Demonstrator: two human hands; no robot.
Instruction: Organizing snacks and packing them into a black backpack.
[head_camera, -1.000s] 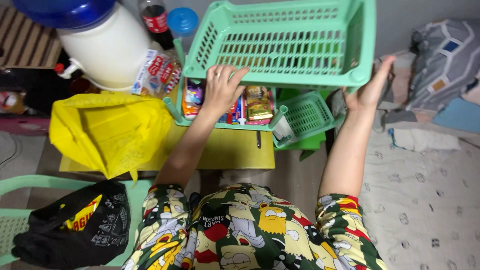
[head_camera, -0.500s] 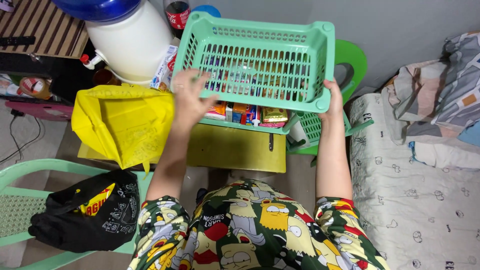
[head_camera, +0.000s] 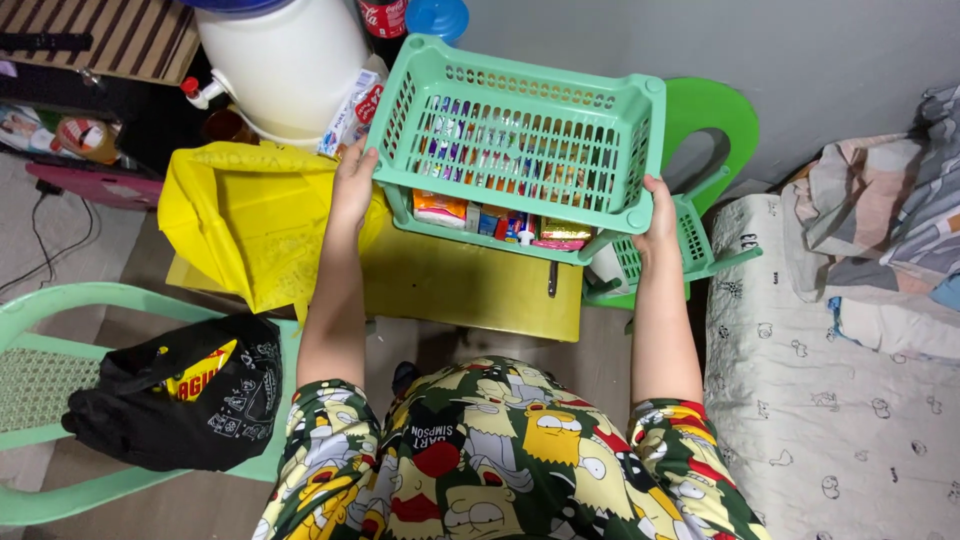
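At six o'clock, nearest the camera, a lap in cartoon-printed cloth (head_camera: 480, 470) is seen. At eight o'clock a black bag (head_camera: 180, 400) with a yellow packet showing at its mouth is laid on a pale green chair (head_camera: 40, 320). Further out, at the centre, a yellow table (head_camera: 470, 290) is partly covered at ten o'clock by a crumpled yellow bag (head_camera: 250, 220). Above the table an upper green basket (head_camera: 520, 130) is held by both hands and is seen to be empty through its slotted floor. Its left wall is pressed by the left hand (head_camera: 352, 185) with fingers laid flat against it, and its right front corner is gripped by the right hand (head_camera: 658, 215). Directly beneath, a lower green basket (head_camera: 650, 255) is filled with small packets of snacks (head_camera: 490, 215) in orange, red and pink. At two o'clock a bright green chair (head_camera: 710, 120) is placed against the wall, and at three o'clock a patterned bedsheet (head_camera: 830, 400) is spread. Farthest, at eleven o'clock, a white water jug (head_camera: 285, 60) is stood beside a blue-capped bottle (head_camera: 437, 18).
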